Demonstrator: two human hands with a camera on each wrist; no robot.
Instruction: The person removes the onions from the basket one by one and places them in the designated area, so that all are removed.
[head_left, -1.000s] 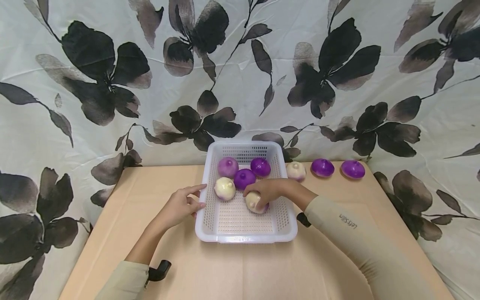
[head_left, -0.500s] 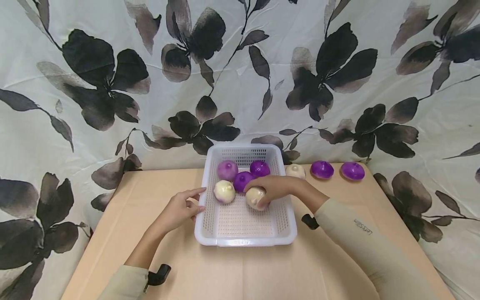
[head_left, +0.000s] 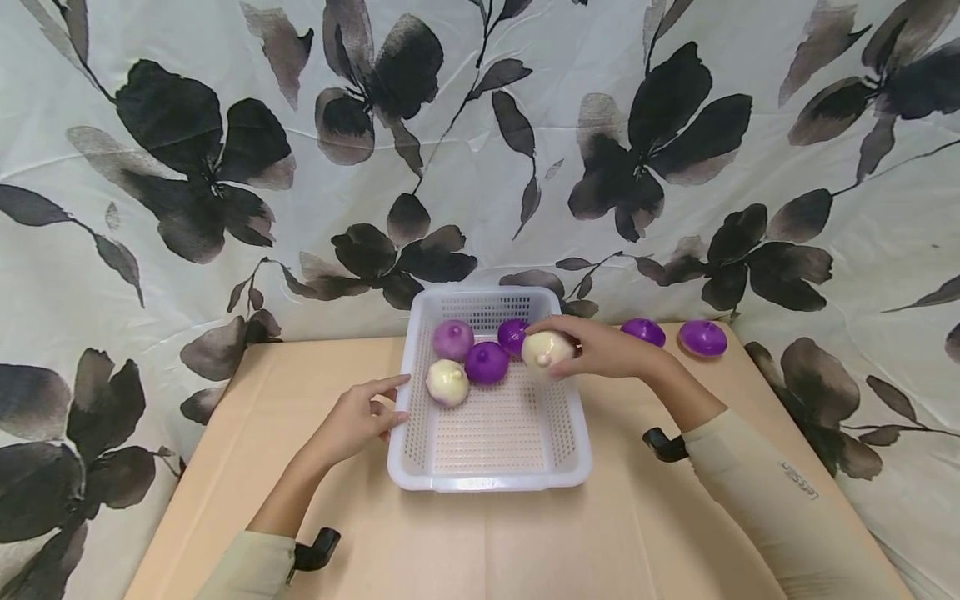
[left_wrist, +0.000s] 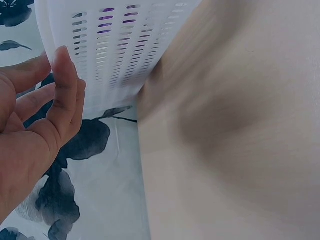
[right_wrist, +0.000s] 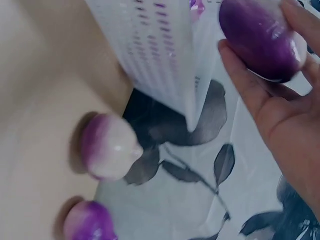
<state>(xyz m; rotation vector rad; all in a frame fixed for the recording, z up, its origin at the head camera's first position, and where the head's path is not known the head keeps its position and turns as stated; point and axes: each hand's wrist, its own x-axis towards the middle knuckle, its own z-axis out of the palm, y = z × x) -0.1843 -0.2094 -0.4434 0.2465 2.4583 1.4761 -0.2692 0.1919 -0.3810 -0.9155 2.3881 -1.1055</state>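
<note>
My right hand [head_left: 592, 346] grips a white-and-purple onion [head_left: 547, 354] between thumb and fingers, above the right rim of a white perforated plastic basket [head_left: 491, 483]. In the right wrist view the purple underside of this onion [right_wrist: 257, 42] faces the camera. My left hand [head_left: 363, 417] touches the basket's left side with fingertips, its fingers fairly straight; in the left wrist view they meet the rim. Inside the basket lie a pale onion [head_left: 447, 383], a light purple onion [head_left: 453, 339] and two dark purple onions [head_left: 487, 362], one partly behind the held onion.
On the table [head_left: 480, 542], right of the basket, two purple onions [head_left: 702, 338] lie near the back edge. Another white-and-purple onion [right_wrist: 109, 146] sits nearer the basket, hidden behind my right hand in the head view. A floral cloth [head_left: 480, 167] hangs behind the table.
My right hand has lifted the white-and-purple onion from the basket floor and carried it back and right to the basket's right rim. My left hand stays at the left side.
</note>
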